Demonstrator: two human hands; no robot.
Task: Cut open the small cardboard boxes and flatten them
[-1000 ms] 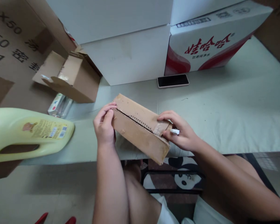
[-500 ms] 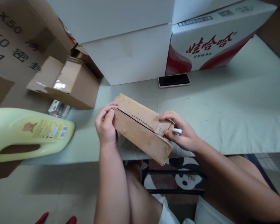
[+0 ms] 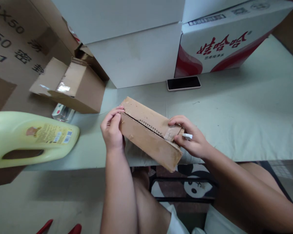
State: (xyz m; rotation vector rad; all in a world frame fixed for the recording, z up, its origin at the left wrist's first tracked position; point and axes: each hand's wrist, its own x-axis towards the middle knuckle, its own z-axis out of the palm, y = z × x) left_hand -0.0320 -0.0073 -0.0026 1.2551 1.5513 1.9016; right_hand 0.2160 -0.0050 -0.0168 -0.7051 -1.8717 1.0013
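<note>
The palms hide both ends of the cardboard box [image 3: 148,141], its underside is out of sight, and whether it touches the green cloth [image 3: 239,113] beneath cannot be told. Most of a small white object [image 3: 188,136] is lost inside the right hand [image 3: 194,143], only a pale end showing, too little to name. Taking the box as the clock's centre, the frame cuts off a jug [image 3: 58,146] at nine, red items [image 3: 75,229] toward eight, and white cartons [image 3: 136,55] at twelve. The box is held over the table's near edge, its long axis running from ten o'clock to four, the four o'clock corner jutting past that edge. At the ten o'clock end the left hand [image 3: 112,135] pinches it, thumb on the near panel and fingers over the top edge; at three o'clock the right hand grips the other end between fingers and thumb, the white object caught in the same grasp. The box is a narrow block of scuffed brown board, with a dark lengthwise slit baring ribbed corrugation. The jug is smooth yellow-green plastic; a flat, dark-faced phone [image 3: 184,83] lies between one and two, and an open carton [image 3: 88,87] with shiny tape stands at ten.
</note>
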